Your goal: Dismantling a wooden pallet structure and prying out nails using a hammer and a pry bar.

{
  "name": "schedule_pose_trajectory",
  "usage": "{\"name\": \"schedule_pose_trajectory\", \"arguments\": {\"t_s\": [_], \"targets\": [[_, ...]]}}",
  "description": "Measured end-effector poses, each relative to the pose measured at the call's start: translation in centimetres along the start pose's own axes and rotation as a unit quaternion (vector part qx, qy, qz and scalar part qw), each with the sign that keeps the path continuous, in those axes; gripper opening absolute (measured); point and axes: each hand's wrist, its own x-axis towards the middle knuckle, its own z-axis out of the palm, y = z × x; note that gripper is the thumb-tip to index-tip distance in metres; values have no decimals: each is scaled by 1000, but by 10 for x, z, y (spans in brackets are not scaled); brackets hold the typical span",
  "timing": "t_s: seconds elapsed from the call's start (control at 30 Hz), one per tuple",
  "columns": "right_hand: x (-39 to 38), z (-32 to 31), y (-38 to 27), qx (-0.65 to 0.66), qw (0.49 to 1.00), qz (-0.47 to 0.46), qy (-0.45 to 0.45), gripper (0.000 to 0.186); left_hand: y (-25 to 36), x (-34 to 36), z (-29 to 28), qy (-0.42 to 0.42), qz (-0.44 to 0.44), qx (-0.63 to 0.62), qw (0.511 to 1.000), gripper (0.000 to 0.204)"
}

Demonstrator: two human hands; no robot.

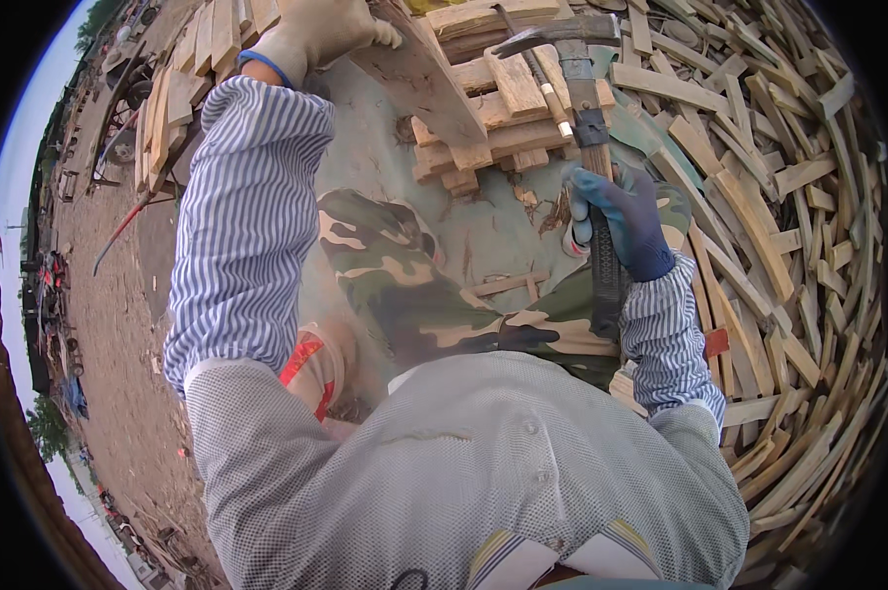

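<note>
My left hand [331,34], in a cream work glove, is closed at the upper end of a wide wooden board [419,79]. That board slants down to the right, its lower end against a stack of short wood blocks [517,133]. In a blue glove, my right hand [616,211] grips the dark handle of a claw hammer [583,93]. The hammer stands nearly upright in view, with its head beyond my hand and its curved claw toward the left, over the blocks. A thin rod with a pale end [550,93] lies across the blocks beside the hammer.
Loose wood strips [758,206] lie in a large heap along my right. At the upper left, stacked planks [193,59] rest on a cart with a red handle [119,236]. A red-striped pale sack [316,369] sits by my left side. Brown dirt ground [119,344] stretches farther left.
</note>
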Motion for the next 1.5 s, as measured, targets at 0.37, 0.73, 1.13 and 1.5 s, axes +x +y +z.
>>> {"name": "schedule_pose_trajectory", "arguments": {"t_s": [0.37, 0.73, 1.13, 1.5], "targets": [[33, 5, 55, 101, 992, 75, 16, 23, -68, 33, 25, -2, -179, 127, 976, 41], [28, -23, 65, 31, 994, 69, 85, 25, -138, -70, 35, 187, -342, -474, 789, 29], [42, -36, 36, -96, 978, 73, 170, 21, -210, -109, 167, 228, -313, -435, 813, 24], [173, -21, 110, -501, 857, 0, 121, 31, -210, -124, 206, 289, -312, -475, 770, 31]]}}
